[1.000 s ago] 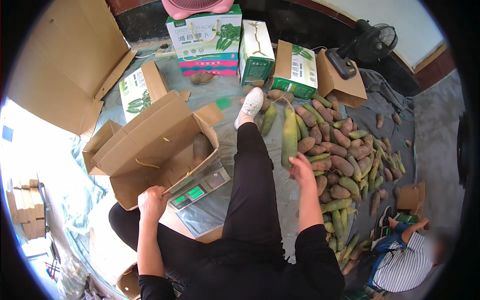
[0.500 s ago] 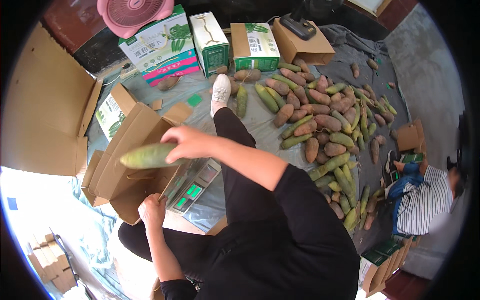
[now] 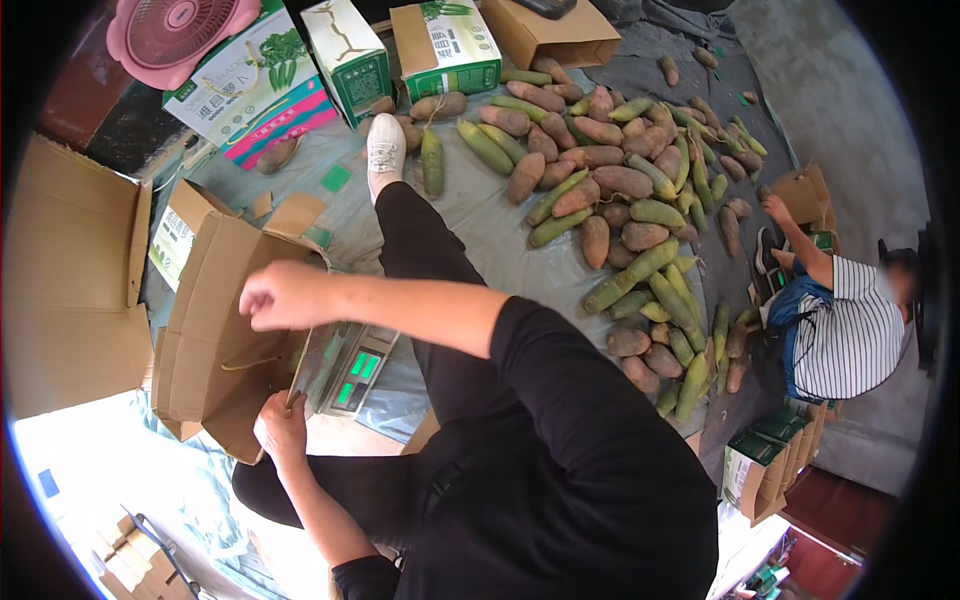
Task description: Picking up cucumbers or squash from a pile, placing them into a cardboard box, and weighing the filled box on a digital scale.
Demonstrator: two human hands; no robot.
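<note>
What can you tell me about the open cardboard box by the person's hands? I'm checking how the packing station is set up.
The open cardboard box is plain brown corrugated board, its flaps spread wide. It stands on the grey floor sheet at the person's left, beside a digital scale with green displays. The left hand grips its lower flap edge; the right hand hovers over its opening. Its inside is not visible.

The open box (image 3: 215, 335) is formed of matt brown corrugated cardboard. The scale (image 3: 345, 368) is topped with a smooth, reflective metal plate. The floor is covered by a grey, slightly creased sheet (image 3: 480, 225). The printed cartons (image 3: 445, 45) are finished in glossy paper.
</note>
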